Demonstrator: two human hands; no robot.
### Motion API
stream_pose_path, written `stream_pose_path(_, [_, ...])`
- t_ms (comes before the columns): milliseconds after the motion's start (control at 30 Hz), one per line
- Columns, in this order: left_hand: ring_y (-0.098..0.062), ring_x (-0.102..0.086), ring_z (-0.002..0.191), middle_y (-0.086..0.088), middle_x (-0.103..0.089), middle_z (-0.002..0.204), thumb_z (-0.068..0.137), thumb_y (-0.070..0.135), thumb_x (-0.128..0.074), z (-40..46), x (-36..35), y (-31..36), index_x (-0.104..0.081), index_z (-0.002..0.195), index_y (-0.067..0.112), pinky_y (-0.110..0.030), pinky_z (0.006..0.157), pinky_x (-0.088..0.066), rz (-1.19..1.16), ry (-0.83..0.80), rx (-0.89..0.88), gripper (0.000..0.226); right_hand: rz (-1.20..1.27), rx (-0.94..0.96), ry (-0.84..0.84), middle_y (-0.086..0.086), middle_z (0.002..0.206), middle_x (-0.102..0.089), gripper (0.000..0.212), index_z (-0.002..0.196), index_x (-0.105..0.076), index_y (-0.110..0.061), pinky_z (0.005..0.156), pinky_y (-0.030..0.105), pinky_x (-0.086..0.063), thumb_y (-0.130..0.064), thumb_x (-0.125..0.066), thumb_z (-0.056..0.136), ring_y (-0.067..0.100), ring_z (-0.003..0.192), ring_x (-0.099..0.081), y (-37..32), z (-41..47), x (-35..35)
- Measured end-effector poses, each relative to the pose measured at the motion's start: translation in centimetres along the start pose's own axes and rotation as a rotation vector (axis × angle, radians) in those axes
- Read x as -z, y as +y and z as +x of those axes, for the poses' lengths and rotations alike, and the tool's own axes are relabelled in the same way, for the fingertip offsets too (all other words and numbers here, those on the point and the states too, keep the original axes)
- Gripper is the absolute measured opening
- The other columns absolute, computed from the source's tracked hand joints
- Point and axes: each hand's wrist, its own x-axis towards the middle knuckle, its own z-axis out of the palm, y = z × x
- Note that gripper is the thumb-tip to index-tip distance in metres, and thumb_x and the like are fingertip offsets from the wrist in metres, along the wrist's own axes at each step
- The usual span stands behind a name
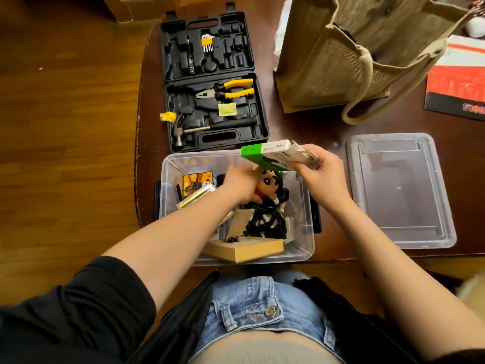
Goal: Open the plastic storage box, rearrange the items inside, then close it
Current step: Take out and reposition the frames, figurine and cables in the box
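Head view: the clear storage box (305, 248) is sitting open at the table's (315, 122) near edge, its lid (401, 190) lying just to its right. The right hand (321, 174) is gripping a green-and-white carton (265, 153) above the box, while the left hand (240, 183) is reaching inside, fingers resting on a plush doll (269, 183); its grasp is unclear.

Warm, even indoor light, moderately bright. Soft glare on the clear lid (399, 190); faint sheen on the tabletop (315, 122) beside it. Shadows soft, short. Wide-angle bowing far from the lid, at frame edges. Lower right corner blurred.
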Motion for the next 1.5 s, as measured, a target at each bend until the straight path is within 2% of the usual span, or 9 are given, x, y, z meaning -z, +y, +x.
stream_pose_path(167, [-0.030, -0.048, 0.125, -0.007, -0.050, 0.138, 0.071, 0.049, -0.076, -0.5, 0.8, -0.7, -0.025, 0.146, 0.025, -0.041, 0.099, -0.038, 0.075, -0.041, -0.036, 0.094, -0.008, 0.002, -0.012, -0.011, 0.097, -0.069, 0.025, 0.107, -0.070, -0.017, 0.080, 0.028, -0.053, -0.006, -0.064, 0.085, 0.000, 0.091, -0.061, 0.0, 0.3, 0.0])
stream_pose_path(400, [-0.029, -0.056, 0.111, -0.004, -0.057, 0.127, 0.067, 0.047, -0.078, -2.0, 2.2, -2.1, -0.036, 0.138, 0.032, -0.037, 0.085, -0.048, 0.099, -0.160, -0.086, 0.084, -0.091, 0.055, -0.059, -0.007, 0.100, -0.069, 0.023, 0.108, -0.069, -0.016, 0.079, 0.029, -0.051, -0.009, -0.064, 0.086, 0.009, 0.093, -0.061, 0.1, 0.4, -0.2])
stream_pose_path(533, [-0.031, -0.031, 0.132, -0.008, -0.034, 0.143, 0.064, 0.053, -0.079, -2.9, 2.1, -3.1, -0.025, 0.146, 0.040, -0.047, 0.102, -0.036, 0.022, -0.316, -0.075, 0.099, -0.265, 0.142, -0.073, -0.001, 0.108, -0.069, 0.026, 0.112, -0.067, -0.014, 0.084, 0.031, -0.046, -0.008, -0.062, 0.087, 0.021, 0.099, -0.060, 0.4, 0.4, -1.2])
stream_pose_path(700, [-0.031, 0.009, 0.145, -0.005, 0.002, 0.160, 0.068, 0.080, -0.053, -3.8, 1.0, -4.0, -0.026, 0.149, 0.030, -0.057, 0.115, -0.009, 0.035, -0.497, -0.080, 0.100, -0.444, 0.219, -0.085, 0.002, 0.110, -0.067, 0.030, 0.113, -0.066, -0.016, 0.079, 0.027, -0.041, -0.004, -0.059, 0.086, 0.025, 0.102, -0.057, 0.6, 0.1, -3.0])
stream_pose_path(767, [-0.031, -0.001, 0.146, -0.009, -0.007, 0.159, 0.075, 0.081, -0.039, -4.0, 0.8, -4.2, -0.039, 0.144, 0.028, -0.055, 0.115, -0.013, -0.044, -0.486, -0.074, 0.087, -0.467, 0.199, -0.104, 0.001, 0.110, -0.066, 0.031, 0.114, -0.065, -0.018, 0.080, 0.031, -0.044, -0.005, -0.057, 0.087, 0.025, 0.104, -0.055, 0.6, 0.3, -3.7])
stream_pose_path(867, [-0.028, -0.045, 0.120, -0.014, -0.049, 0.132, 0.095, 0.062, -0.024, -3.9, 0.7, -3.7, -0.068, 0.111, 0.012, -0.043, 0.102, -0.037, -0.246, -0.267, -0.081, 0.069, -0.494, 0.190, -0.101, 0.002, 0.107, -0.066, 0.031, 0.112, -0.065, -0.017, 0.076, 0.032, -0.042, -0.004, -0.055, 0.087, 0.025, 0.102, -0.054, 0.7, 0.4, -4.6])
stream_pose_path(967, [-0.027, -0.052, 0.115, -0.011, -0.057, 0.126, 0.103, 0.035, -0.027, -3.4, 1.0, -2.6, -0.061, 0.118, 0.011, -0.036, 0.098, -0.040, -0.328, -0.042, -0.179, 0.043, -0.496, 0.199, -0.067, 0.007, 0.104, -0.068, 0.031, 0.111, -0.066, -0.014, 0.074, 0.034, -0.044, -0.001, -0.055, 0.084, 0.030, 0.099, -0.057, 0.4, 0.5, -4.8])
stream_pose_path(1200, [-0.029, -0.055, 0.109, -0.015, -0.056, 0.126, 0.096, 0.011, -0.040, 0.1, 0.4, -1.1, -0.041, 0.137, 0.009, -0.042, 0.096, -0.045, -0.092, -0.346, -0.130, 0.041, -0.605, 0.250, -0.092, 0.002, 0.100, -0.068, 0.027, 0.105, -0.066, -0.015, 0.074, 0.032, -0.031, -0.003, -0.059, 0.082, 0.030, 0.096, -0.057, 1.0, 0.9, -4.2])
stream_pose_path(1500, [-0.022, -0.057, 0.095, -0.006, -0.064, 0.111, 0.090, 0.018, -0.041, 1.0, -0.6, -1.8, -0.058, 0.122, 0.017, -0.030, 0.084, -0.047, 0.036, -0.252, -0.084, 0.036, -0.625, 0.260, -0.048, 0.004, 0.100, -0.067, 0.027, 0.106, -0.066, -0.012, 0.075, 0.030, -0.030, -0.001, -0.059, 0.082, 0.030, 0.094, -0.057, 1.7, 1.1, -4.1])
